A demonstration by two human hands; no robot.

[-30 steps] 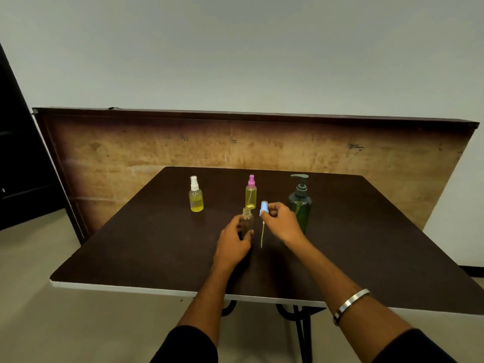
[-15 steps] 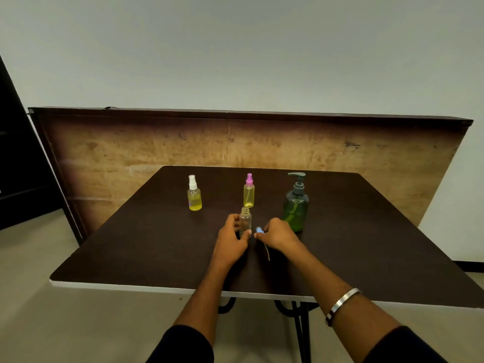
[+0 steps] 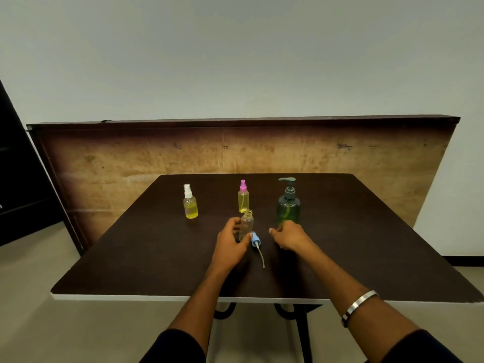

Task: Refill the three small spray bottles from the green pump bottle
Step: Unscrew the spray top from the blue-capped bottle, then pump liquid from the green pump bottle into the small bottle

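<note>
While left hand point(image 3: 230, 244) grips uncapped bottle point(image 3: 246, 225), blue sprayer point(image 3: 256, 239) lies beside; right hand point(image 3: 288, 235) loosely curled, empty.

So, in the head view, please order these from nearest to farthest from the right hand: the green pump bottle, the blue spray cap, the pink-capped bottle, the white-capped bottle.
Measured from the right hand:
1. Green pump bottle, just behind the hand, and blue spray cap, lying on the table to its left: too close to call.
2. Pink-capped bottle, farther back and left.
3. White-capped bottle, far left.

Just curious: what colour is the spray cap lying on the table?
Light blue spray cap, clearest in the head view.
</note>
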